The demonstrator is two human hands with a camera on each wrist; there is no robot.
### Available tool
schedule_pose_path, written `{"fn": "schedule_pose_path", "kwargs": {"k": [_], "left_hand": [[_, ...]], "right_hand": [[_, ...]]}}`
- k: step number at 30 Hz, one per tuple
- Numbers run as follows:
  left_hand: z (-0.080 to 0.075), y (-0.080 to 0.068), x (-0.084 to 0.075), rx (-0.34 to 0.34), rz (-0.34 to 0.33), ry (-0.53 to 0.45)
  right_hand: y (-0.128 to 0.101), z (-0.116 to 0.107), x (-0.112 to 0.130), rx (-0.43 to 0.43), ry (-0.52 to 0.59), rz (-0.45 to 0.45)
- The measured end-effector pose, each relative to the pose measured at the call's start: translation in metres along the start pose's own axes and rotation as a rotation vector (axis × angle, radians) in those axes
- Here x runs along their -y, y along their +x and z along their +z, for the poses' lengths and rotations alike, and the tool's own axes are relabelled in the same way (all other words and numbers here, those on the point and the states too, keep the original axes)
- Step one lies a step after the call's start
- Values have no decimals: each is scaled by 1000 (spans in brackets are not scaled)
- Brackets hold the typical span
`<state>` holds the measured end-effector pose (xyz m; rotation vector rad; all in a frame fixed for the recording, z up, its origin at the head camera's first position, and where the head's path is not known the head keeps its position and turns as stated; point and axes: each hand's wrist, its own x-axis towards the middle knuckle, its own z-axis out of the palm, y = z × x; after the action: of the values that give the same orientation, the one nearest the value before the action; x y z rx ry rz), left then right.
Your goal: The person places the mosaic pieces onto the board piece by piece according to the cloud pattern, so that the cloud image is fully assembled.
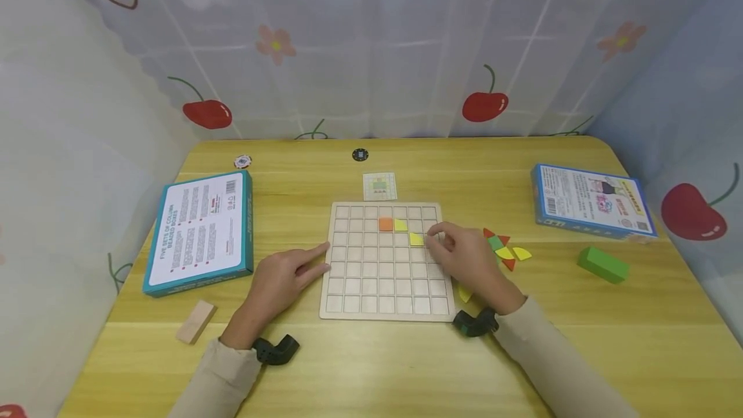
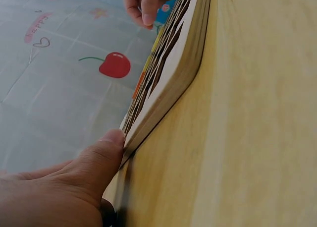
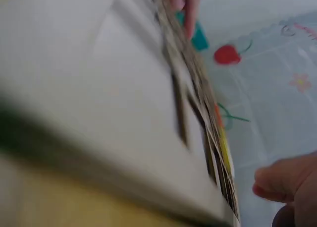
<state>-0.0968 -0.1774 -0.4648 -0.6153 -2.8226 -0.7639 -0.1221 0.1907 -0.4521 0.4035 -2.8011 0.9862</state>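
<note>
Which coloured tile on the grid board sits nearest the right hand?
The lower yellow tile, a row below the orange tile and the other yellow tile, just left of the right hand fingertips.

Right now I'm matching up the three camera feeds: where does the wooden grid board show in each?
Head: wooden grid board lies mid-table between both hands.
Left wrist: its edge runs diagonally from the left hand's thumb upward.
Right wrist: blurred, it fills the left and middle.
Shared landmark: the orange tile, a sliver in the left wrist view and in the right.
</note>
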Motion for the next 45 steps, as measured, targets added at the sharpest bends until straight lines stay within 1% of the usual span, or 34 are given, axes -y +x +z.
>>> {"fn": "schedule_pose_path", "kwargs": {"k": [5,11,14,18,21,26,29,34,40,42,45], "left_hand": [[1,-2,1,-3,1,0],[1,-1,0,-8,6,-6],[1,-1,0,-13,2,-9],[1,-1,0,-13,1,-9],[0,-1,1,-10,4,-4],[0,0,1,-13,10,-4],[0,0,1,-15,10,-10],[0,0,2,-11,4,-9],[0,0,2,-8,-1,-4],[1,1,2,-9,1,-5],[2,2,2,-3,3,-5]], "right_hand": [[-11,-21,-15,-45,-30,-52],[-37,-40,-31,-54,-41,-109],[-48,-48,-34,-22,-65,-123],[-61,-55,-32,69,-72,-126],[-68,-56,-25,111,-85,-115],[-75,-53,-17,114,-205,-117],[-77,-49,-17,110,-237,-118],[-77,-42,-18,101,-197,-132],[-74,-40,-16,158,-171,-131],[-74,-41,-17,155,-170,-138],[-74,-43,-19,126,-157,-166]]}}
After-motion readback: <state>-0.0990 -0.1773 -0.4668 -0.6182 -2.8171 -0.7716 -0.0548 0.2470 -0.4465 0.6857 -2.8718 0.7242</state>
